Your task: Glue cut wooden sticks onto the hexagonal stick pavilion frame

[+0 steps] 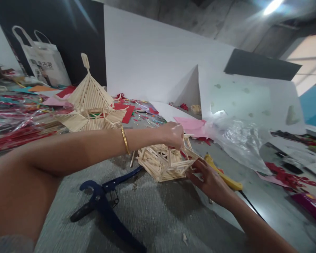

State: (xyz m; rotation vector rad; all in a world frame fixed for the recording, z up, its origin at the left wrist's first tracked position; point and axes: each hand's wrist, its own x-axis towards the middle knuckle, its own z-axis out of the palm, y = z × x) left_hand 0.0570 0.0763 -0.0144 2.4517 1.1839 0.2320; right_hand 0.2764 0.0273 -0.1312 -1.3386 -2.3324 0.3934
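A small openwork frame of wooden sticks point(165, 165) stands on the grey table in the middle of the head view. My left hand point(172, 135) is closed at the frame's top far side, its fingers bent down and mostly hidden; what they pinch is too small to make out. At the frame's right side is my right hand point(202, 175), fingers curled against the sticks of the structure. A yellow glue gun point(222, 175) lies just beyond the right hand, its black cord trailing under the forearm.
Blue-handled cutters point(102, 200) lie at the near left. Behind my left forearm stands a larger stick pavilion point(92, 95) with a pointed roof. Clear plastic wrap point(234, 140) and pink paper point(189, 126) lie behind. A purple box point(309, 205) is at the right.
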